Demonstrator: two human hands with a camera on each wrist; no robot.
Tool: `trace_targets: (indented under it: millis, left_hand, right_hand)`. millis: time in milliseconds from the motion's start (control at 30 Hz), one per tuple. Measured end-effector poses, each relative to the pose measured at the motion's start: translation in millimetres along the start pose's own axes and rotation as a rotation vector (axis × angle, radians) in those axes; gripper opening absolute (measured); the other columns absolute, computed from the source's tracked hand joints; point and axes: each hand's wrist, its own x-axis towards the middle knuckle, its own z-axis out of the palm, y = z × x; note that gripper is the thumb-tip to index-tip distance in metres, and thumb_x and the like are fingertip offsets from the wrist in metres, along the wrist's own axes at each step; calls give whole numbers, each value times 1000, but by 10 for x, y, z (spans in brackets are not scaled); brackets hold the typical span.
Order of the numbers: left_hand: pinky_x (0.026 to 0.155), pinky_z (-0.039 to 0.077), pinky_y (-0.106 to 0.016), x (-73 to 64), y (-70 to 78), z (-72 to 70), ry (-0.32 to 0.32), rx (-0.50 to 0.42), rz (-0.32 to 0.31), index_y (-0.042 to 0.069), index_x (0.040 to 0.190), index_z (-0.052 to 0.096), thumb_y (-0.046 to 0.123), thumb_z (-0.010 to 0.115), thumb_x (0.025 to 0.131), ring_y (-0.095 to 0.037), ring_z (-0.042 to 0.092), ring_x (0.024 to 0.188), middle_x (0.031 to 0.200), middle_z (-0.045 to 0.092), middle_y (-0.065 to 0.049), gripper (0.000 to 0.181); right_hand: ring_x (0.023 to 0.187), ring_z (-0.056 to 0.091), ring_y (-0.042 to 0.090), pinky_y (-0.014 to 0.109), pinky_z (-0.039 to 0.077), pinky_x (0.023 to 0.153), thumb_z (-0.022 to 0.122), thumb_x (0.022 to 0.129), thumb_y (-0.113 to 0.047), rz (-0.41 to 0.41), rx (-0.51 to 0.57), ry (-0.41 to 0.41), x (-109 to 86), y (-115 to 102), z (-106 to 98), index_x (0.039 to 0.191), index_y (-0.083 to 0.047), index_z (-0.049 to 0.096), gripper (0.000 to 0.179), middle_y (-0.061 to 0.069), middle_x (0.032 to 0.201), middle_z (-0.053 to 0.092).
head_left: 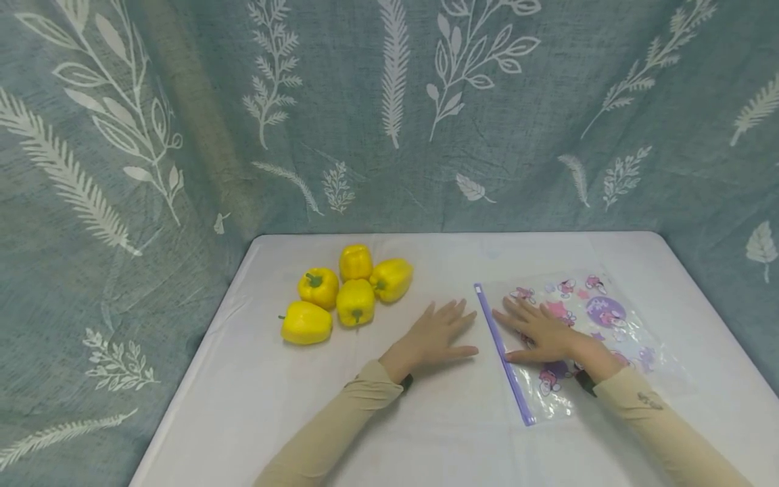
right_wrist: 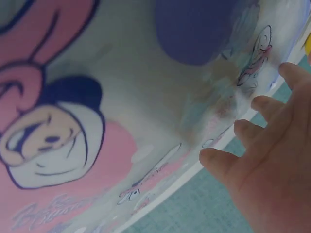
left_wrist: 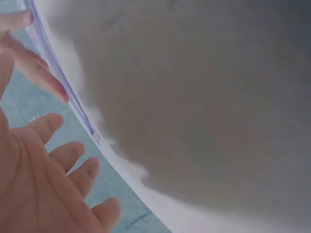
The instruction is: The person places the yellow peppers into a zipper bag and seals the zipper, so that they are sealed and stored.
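Note:
A clear zip bag (head_left: 633, 338) printed with pink and purple cartoon figures lies flat at the right, its purple slider strip (head_left: 514, 379) facing left. Over its left part is my right hand (head_left: 541, 331), fingers spread and holding nothing. My left hand (head_left: 432, 335) is just left of the strip, fingers extended above the white table, also holding nothing. In the left wrist view the palm of the left hand (left_wrist: 43, 179) shows beside the purple strip (left_wrist: 63, 77). The right wrist view has the right hand (right_wrist: 272, 150) beside the bag's printed surface (right_wrist: 116, 150).
Several yellow bell peppers (head_left: 356, 302) sit in a cluster at the back left of the white table (head_left: 243, 406). A green-blue curtain (head_left: 353, 101) with white leaf patterns hangs behind the table and along its sides.

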Motion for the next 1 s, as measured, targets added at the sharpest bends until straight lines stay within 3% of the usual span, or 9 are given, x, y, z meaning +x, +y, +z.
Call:
trace_targets:
  millis: [500,833,1000]
  left_hand:
    - [117,5,-46,75,137,67,-155,110,42,24,148,18,66,32,90,-20,9,143,155,9,-3,73]
    - [117,10,-45,105,118,70,-128,252,145,19,149,15,64,32,91,-18,13,142,155,12,-1,76]
    - [117,8,-45,114,88,49,-128,240,184,17,149,16,62,33,91,-19,13,142,155,13,-3,75]
  right_hand:
    - [138,4,46,69,3,106,56,87,-51,55,12,-7,73,-1,52,146,-11,26,77,22,152,10]
    - [138,3,46,69,2,105,54,89,-48,75,10,9,121,-2,77,146,-12,26,73,22,153,10]
    - [139,3,45,69,2,106,51,91,-48,88,-12,10,128,-2,79,147,-13,25,71,21,153,10]
